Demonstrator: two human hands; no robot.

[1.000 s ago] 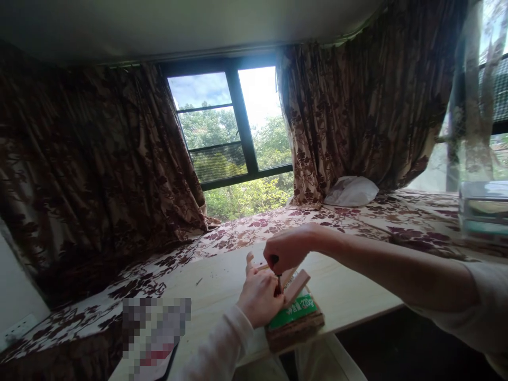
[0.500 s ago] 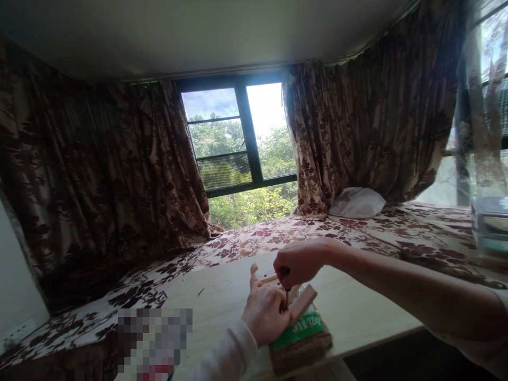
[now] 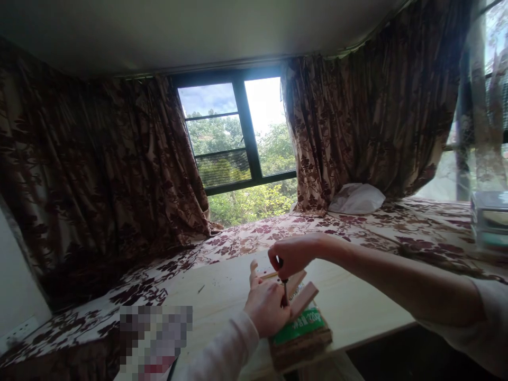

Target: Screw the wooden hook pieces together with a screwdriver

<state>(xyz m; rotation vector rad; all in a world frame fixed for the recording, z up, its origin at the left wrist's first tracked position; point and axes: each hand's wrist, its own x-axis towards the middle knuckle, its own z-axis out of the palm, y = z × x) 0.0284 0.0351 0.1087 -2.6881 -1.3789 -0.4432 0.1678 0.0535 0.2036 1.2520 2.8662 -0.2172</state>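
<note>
My right hand (image 3: 294,255) is closed around the dark handle of a screwdriver (image 3: 285,287), whose thin shaft points down towards my left fingers. My left hand (image 3: 266,308) presses and grips a pale wooden strip (image 3: 305,300) near its lower end, beside the screwdriver's tip. The tip itself is hidden behind my left fingers. Under the wood lies a brown package with a green label (image 3: 299,332), near the front edge of the light wooden tabletop (image 3: 357,299). Another wooden piece (image 3: 298,279) shows just behind the strip.
A small dark screw-like thing (image 3: 201,289) lies on the tabletop to the left. Floral cloth (image 3: 254,237) covers the surface behind. A white bag (image 3: 357,199) rests by the curtain, and a clear plastic box (image 3: 490,222) stands at far right. A pixelated patch hides the lower left.
My right hand has shifted slightly left and turned on the screwdriver handle, with the fingers in a different pose. My left hand keeps its hold on the wood.
</note>
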